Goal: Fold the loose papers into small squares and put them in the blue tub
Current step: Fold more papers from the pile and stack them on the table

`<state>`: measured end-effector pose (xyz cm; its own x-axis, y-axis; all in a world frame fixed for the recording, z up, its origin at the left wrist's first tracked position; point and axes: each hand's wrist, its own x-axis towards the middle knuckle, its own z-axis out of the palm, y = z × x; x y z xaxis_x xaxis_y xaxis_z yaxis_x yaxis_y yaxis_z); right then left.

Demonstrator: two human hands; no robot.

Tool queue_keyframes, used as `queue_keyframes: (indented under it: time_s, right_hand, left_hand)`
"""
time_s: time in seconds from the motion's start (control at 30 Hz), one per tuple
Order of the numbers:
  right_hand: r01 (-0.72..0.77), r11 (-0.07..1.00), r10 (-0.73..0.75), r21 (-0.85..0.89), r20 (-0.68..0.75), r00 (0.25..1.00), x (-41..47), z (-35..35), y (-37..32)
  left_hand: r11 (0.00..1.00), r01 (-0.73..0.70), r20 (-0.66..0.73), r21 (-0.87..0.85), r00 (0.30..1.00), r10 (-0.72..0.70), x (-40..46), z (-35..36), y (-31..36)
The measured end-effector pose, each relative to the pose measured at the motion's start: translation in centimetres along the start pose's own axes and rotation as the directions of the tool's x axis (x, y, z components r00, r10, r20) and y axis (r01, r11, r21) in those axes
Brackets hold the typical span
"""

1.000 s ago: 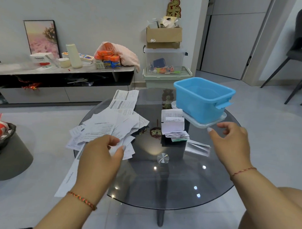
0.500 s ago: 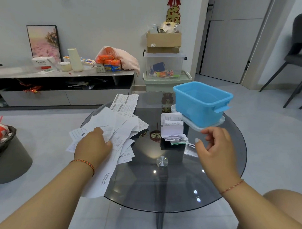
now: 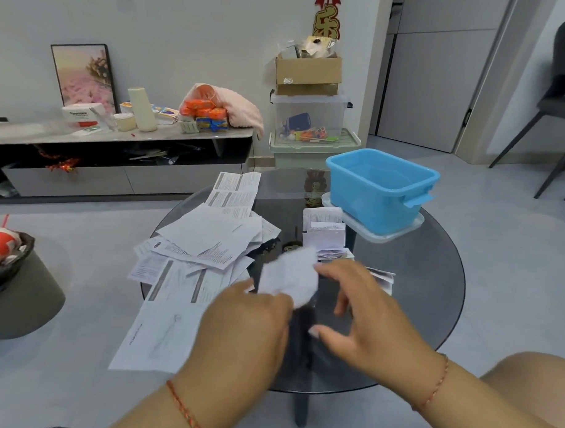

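left hand (image 3: 248,321): I pinch the paper sheet (image 3: 288,275), fingers curled | right hand (image 3: 364,316): just right of that sheet, fingers spread, fingertips at its edge

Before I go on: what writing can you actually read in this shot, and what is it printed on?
"乐": gold character on the red-bowed wall ornament above the cardboard box.
White box on the sideboard: dark brand line, too blurred to read.
Loose papers on the glass table: printed text, too small to read.
Sheet held in the hands: motion-blurred, unreadable.
Folded stack beside the blue tub: unreadable.
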<state>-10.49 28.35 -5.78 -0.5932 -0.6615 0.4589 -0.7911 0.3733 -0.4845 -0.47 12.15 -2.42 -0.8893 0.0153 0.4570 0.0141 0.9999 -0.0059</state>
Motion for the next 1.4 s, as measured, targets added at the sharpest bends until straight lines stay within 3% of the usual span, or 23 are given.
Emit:
queue_keyframes:
  time_s: [0.1, 0.27, 0.47, 0.63, 0.77, 0.97, 1.13, 1.3, 1.4]
  right_hand:
    - [0.077, 0.996, -0.071, -0.048, 0.121, 0.990, -0.7, 0.4, 0.1]
    - [-0.062, 0.998, 0.067, -0.030, 0.217, 0.974, -1.8, -0.3, 1.1]
    - [-0.260, 0.952, 0.212, 0.162, 0.260, 0.942, -2.6, -1.5, 1.2]
    - [-0.324, 0.923, 0.257, 0.208, 0.295, 0.920, -2.4, -1.8, 1.4]
    - [-0.240, 0.961, 0.195, 0.141, 0.272, 0.942, -2.4, -1.5, 1.4]
    - [-0.324, 0.945, 0.314, 0.043, 0.157, 0.936, -2.0, -0.3, 1.5]
    - [-0.440, 0.893, 0.428, 0.097, 0.121, 0.896, -1.8, 0.4, 1.1]
    - [-0.421, 0.907, 0.418, 0.003, 0.120, 0.901, -1.6, 0.6, 0.9]
    - [-0.366, 0.926, 0.376, -0.088, 0.147, 0.915, -1.5, 0.5, 0.7]
  left_hand:
    - [0.985, -0.062, 0.068, -0.164, 0.995, 0.074, -1.6, 1.0, 1.7]
    - [0.836, 0.283, 0.224, -0.470, 0.954, -0.197, -4.1, 1.8, 0.3]
    - [0.677, 0.402, 0.290, -0.616, 0.915, -0.279, -4.5, 3.5, -0.3]
    - [0.704, 0.373, 0.263, -0.604, 0.928, -0.266, -3.9, 3.4, -0.7]
    - [0.804, 0.275, 0.196, -0.527, 0.960, -0.200, -3.9, 4.1, -0.6]
    - [0.731, 0.376, 0.114, -0.569, 0.917, -0.383, -4.3, 4.8, 0.4]
    - [0.693, 0.439, 0.070, -0.571, 0.868, -0.492, -4.1, 5.2, 1.4]
    - [0.718, 0.466, 0.098, -0.518, 0.866, -0.491, -4.2, 5.5, 1.7]
    - [0.795, 0.403, 0.019, -0.453, 0.896, -0.443, -4.4, 6.0, 1.3]
